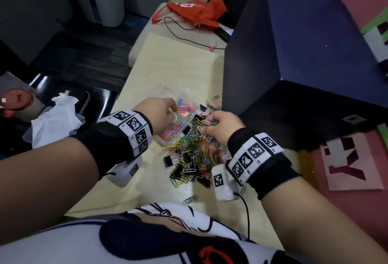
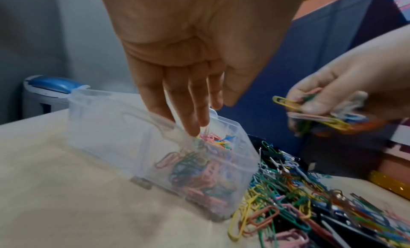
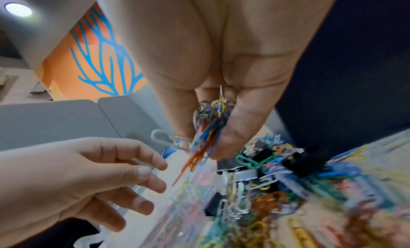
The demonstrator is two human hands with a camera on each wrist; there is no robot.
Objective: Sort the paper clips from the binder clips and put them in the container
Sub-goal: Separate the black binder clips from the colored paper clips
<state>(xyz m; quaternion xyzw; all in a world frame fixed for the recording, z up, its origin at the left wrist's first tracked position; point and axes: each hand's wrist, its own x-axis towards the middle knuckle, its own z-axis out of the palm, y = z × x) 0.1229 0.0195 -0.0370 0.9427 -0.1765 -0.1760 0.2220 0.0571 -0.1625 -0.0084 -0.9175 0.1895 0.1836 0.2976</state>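
A clear plastic container (image 1: 184,99) (image 2: 106,129) partly filled with coloured paper clips stands on the pale table (image 1: 159,70). My left hand (image 1: 171,109) (image 2: 199,118) hangs over its opening, fingers straight and pointing down, holding nothing. To its right my right hand (image 1: 206,125) (image 3: 206,143) pinches a bunch of coloured paper clips (image 3: 210,122) (image 2: 321,118) between thumb and fingers, above the mixed pile (image 1: 193,156). In that pile, black binder clips (image 1: 168,161) (image 3: 306,162) lie among loose paper clips.
A tall dark blue box (image 1: 294,53) stands close on the right of the pile. A red bag (image 1: 195,11) and a thin cable lie at the table's far end. A black chair with white tissue (image 1: 56,116) is on the left. One loose clip (image 1: 190,199) lies near the front edge.
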